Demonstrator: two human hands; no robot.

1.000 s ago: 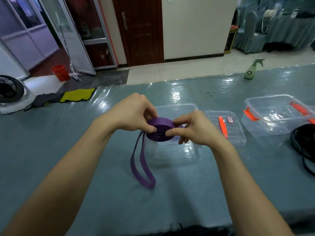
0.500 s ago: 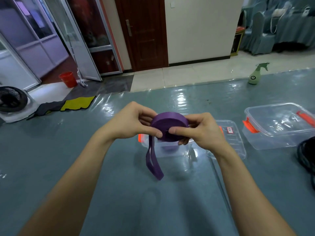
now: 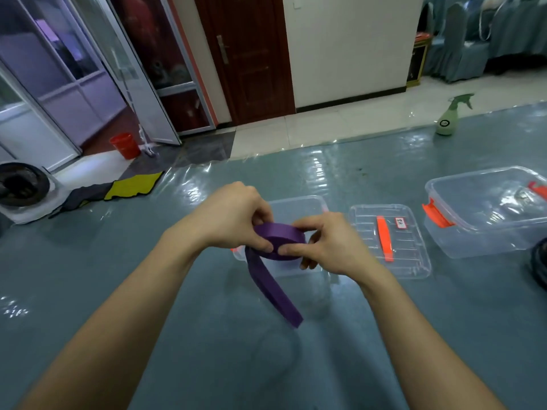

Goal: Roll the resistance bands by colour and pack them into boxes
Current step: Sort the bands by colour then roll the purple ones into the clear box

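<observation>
Purple resistance band (image 3: 279,242) is mostly wound into a flat coil, and it's sitting right between my two grips, held up off the tabletop (image 3: 207,365). Left grip (image 3: 233,216) is curled over the coil's far-left edge with the thumb pressing the near face. Right grip (image 3: 328,244) pinches the opposite side, thumb in front and fingers behind. So both are closed on the coil.

The bit that matters: the loose tail (image 3: 275,294) comes out under my left thumb and runs down and toward me, slanting a little to the right. Left grip is nearer to it, so I reckon that one feeds while the right turns. Can't tell if the tail's tip touches the tabletop.

Directly below and just beyond both grips is an open clear box (image 3: 299,204). Right of my right grip lies its lid (image 3: 390,241) with an orange handle and a small red-bordered label (image 3: 400,223), too tiny to read. Further right is another clear box (image 3: 485,214) with orange latches, and something black and coiled (image 3: 538,267) sits at the edge.
</observation>
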